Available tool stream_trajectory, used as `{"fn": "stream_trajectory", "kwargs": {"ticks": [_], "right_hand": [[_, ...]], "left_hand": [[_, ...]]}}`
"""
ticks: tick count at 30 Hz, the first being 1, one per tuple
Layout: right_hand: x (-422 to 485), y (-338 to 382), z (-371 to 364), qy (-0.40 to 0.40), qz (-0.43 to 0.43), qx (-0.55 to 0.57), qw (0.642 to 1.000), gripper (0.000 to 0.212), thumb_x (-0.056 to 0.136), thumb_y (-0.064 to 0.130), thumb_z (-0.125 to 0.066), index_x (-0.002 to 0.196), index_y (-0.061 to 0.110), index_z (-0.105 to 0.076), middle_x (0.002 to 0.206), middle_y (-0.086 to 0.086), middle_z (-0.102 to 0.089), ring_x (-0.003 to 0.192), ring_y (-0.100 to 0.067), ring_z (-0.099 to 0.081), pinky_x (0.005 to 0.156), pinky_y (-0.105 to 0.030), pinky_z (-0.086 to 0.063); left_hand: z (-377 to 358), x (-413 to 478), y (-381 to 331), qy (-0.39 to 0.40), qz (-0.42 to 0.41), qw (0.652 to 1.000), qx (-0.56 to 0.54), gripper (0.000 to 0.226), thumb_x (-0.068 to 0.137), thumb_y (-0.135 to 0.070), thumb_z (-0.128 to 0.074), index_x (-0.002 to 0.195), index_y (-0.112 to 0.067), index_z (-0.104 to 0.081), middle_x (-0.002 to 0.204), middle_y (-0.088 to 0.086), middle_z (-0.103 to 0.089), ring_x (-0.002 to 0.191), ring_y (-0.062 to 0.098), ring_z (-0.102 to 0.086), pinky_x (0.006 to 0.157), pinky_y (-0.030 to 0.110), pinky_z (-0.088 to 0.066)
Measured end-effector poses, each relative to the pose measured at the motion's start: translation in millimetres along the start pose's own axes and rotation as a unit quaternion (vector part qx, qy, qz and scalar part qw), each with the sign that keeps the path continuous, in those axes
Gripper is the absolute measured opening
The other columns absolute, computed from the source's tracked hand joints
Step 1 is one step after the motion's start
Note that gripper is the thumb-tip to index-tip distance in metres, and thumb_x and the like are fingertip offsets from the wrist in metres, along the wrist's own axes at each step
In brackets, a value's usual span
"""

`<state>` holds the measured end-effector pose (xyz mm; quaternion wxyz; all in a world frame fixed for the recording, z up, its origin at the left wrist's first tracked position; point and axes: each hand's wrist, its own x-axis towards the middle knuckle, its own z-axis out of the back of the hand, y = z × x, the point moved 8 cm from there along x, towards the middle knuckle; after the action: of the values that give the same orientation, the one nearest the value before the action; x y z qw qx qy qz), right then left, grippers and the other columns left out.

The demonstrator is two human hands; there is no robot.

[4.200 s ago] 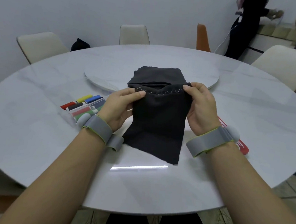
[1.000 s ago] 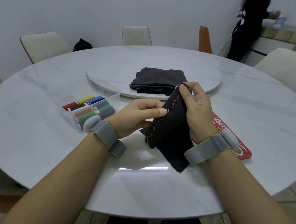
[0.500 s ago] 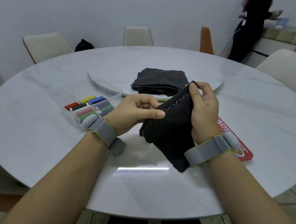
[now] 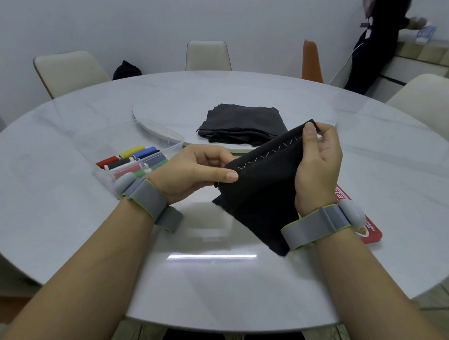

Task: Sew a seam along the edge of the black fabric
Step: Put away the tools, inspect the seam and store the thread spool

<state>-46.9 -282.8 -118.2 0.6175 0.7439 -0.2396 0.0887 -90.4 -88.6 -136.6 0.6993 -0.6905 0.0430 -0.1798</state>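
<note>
Clock centre: the black fabric point(image 4: 264, 188), pinched between left hand point(image 4: 191, 173) and right hand point(image 4: 318, 165) over the table point(image 4: 55, 211).
6 o'clock: open tabletop between the forearms, out to the near rim.
9 o'clock: thread box point(image 4: 139, 161) just beside the left wrist, blocking a low sweep.
12 o'clock: folded cloth point(image 4: 242, 126) on the turntable point(image 4: 169, 107), near the fabric's top corner.
4 o'clock: flat red packet point(image 4: 370, 233), partly behind the right wrist.
2 o'clock: open marble to the far rim.
</note>
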Motion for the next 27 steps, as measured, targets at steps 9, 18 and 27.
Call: {"fn": "stream_trajectory", "kwargs": {"ticks": [9, 18, 27], "right_hand": [[-1, -2, -1, -0.013, -0.026, 0.033, 0.999, 0.012, 0.104, 0.024, -0.049, 0.099, 0.018, -0.058, 0.078, 0.01, -0.062, 0.077, -0.006, -0.06, 0.072, -0.025, -0.051], [7, -7, 15, -0.066, -0.071, 0.114, 0.989, 0.009, 0.101, 0.017, -0.055, 0.095, 0.014, -0.061, 0.083, 0.004, -0.061, 0.081, -0.009, -0.057, 0.078, -0.025, -0.05], [11, -7, 13, -0.041, -0.076, 0.134, 0.987, 0.003, 0.092, 0.018, -0.067, 0.091, 0.014, -0.067, 0.075, 0.007, -0.069, 0.084, -0.016, -0.062, 0.09, -0.041, -0.053]], "left_hand": [[5, 0, -4, -0.015, -0.028, 0.999, -0.034, 0.007, 0.069, -0.014, -0.075, 0.075, -0.016, -0.072, 0.076, 0.008, -0.068, 0.069, 0.02, -0.063, 0.063, 0.026, -0.051], [19, 1, -7, -0.089, -0.055, 0.99, -0.09, 0.019, 0.089, -0.009, -0.058, 0.102, -0.008, -0.072, 0.101, 0.007, -0.072, 0.094, 0.02, -0.067, 0.082, 0.033, -0.056], [36, -1, -15, -0.194, -0.075, 0.977, -0.054, 0.018, 0.093, -0.008, -0.063, 0.105, 0.004, -0.068, 0.095, 0.012, -0.071, 0.085, 0.022, -0.067, 0.068, 0.028, -0.055]]}}
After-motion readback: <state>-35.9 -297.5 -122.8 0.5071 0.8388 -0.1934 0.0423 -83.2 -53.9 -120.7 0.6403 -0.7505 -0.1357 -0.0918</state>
